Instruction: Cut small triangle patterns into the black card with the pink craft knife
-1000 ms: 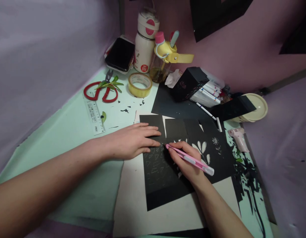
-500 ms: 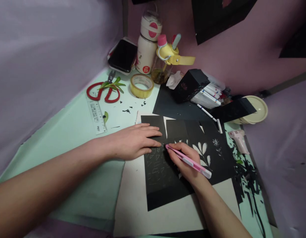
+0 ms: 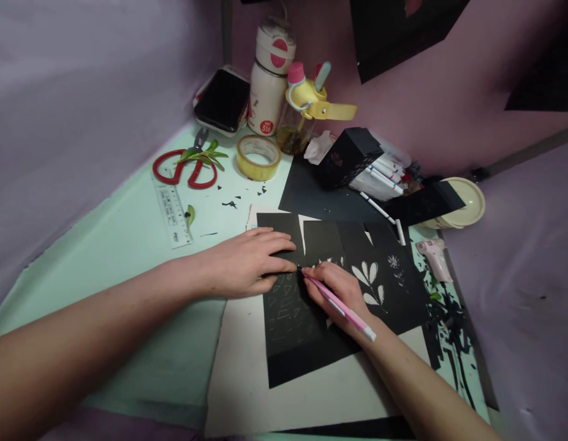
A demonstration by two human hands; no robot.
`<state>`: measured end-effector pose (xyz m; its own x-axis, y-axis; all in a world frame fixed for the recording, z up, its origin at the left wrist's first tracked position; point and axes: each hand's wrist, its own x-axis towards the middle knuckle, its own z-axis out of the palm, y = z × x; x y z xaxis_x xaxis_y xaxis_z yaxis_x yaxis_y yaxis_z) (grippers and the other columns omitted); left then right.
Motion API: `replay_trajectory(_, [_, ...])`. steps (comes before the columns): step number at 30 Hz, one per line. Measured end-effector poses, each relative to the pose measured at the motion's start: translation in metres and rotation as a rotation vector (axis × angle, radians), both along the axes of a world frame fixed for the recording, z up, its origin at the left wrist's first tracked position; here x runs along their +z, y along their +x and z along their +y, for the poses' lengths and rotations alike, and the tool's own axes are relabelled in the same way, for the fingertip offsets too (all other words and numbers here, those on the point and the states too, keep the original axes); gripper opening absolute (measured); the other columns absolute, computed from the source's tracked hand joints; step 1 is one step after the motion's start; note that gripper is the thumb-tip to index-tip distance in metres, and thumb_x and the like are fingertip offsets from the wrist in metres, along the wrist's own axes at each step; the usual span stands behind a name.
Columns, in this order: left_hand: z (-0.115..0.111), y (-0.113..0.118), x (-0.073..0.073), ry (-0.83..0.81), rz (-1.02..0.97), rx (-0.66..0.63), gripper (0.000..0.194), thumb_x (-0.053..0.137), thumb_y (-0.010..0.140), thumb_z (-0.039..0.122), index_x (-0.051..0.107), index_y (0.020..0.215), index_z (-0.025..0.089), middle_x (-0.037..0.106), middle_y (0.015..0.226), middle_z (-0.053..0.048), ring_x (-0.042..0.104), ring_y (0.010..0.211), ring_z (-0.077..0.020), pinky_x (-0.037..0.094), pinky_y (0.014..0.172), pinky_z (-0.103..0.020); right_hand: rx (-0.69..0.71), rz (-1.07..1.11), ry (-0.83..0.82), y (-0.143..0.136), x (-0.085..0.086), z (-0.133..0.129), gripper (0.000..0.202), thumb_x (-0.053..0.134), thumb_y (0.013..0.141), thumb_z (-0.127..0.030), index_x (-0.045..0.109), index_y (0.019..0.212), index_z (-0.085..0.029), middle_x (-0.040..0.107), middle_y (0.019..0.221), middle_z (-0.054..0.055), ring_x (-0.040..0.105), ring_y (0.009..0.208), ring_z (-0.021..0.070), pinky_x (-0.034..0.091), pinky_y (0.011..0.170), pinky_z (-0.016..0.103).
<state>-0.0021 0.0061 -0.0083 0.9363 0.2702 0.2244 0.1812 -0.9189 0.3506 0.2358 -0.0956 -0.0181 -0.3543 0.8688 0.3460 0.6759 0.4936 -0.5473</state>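
Observation:
My left hand [image 3: 251, 262] lies flat on the upper left of a sheet of black paper [image 3: 284, 367], fingers spread. In my right hand [image 3: 336, 291] is a slim pink craft knife [image 3: 341, 307], held like a pen. Its tip meets the paper close to my left fingertips; the blade is too small to make out. Faint pencilled triangles and other shapes run down the left panel. White leaf-shaped cutouts [image 3: 369, 278] and a small flower design [image 3: 394, 269] show on the right. Under the paper is a pale board [image 3: 238, 380].
Red-handled scissors [image 3: 203, 174], a clear ruler [image 3: 173, 214] and a tape roll [image 3: 259, 168] lie at the left back. Behind stand a phone [image 3: 223, 99], a white bottle [image 3: 269, 92] and a yellow-lidded bottle [image 3: 306, 98]. Black scraps [image 3: 449, 337] cover the right edge near a pink glue gun [image 3: 433, 257].
The craft knife's tip has moved slightly left towards my left fingers, and its handle has tilted and turned. My left hand stays on the paper. The whole view has shifted a little.

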Motion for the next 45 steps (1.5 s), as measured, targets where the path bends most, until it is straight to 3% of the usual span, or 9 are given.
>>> replay_trajectory(9, [0.0005,0.0027,-0.0013,-0.048,0.012,0.023,0.038,0.056,0.086,0.019,0.065,0.122,0.027,0.055,0.139,-0.01,0.045,0.136,-0.0286,0.031,0.115,-0.051,0.007,-0.009,0.073,-0.0028,-0.002,0.0011,0.017,0.058,0.09,-0.009,0.064,0.1,-0.022,0.068,0.077,0.003,0.065,0.07,0.0172,0.053,0.067,0.031])
replay_trajectory(16, [0.0001,0.002,-0.0011,-0.058,0.03,0.027,0.04,0.055,0.085,0.019,0.064,0.124,0.027,0.054,0.14,-0.01,0.044,0.137,-0.0287,0.032,0.115,-0.051,-0.001,0.019,0.048,-0.0027,0.0016,0.0008,0.015,0.056,0.091,-0.008,0.063,0.092,-0.022,0.065,0.073,0.002,0.063,0.066,0.0152,0.051,0.062,0.029])
replay_trajectory(29, [0.0,0.0015,-0.0006,-0.071,0.021,0.023,0.039,0.055,0.086,0.018,0.065,0.123,0.027,0.054,0.139,-0.01,0.044,0.137,-0.0292,0.029,0.116,-0.052,-0.058,0.038,-0.023,-0.0022,-0.0016,-0.0014,0.01,0.059,0.093,-0.017,0.063,0.099,-0.023,0.07,0.081,0.003,0.066,0.07,0.0161,0.054,0.065,0.029])
replay_trajectory(45, [-0.0001,0.0017,-0.0004,-0.081,-0.008,0.017,0.038,0.056,0.086,0.018,0.066,0.122,0.026,0.055,0.139,-0.011,0.046,0.135,-0.0288,0.031,0.116,-0.052,-0.052,0.041,0.008,-0.0041,0.0015,-0.0014,0.012,0.057,0.092,-0.013,0.061,0.087,-0.022,0.066,0.074,0.002,0.063,0.063,0.0147,0.051,0.059,0.028])
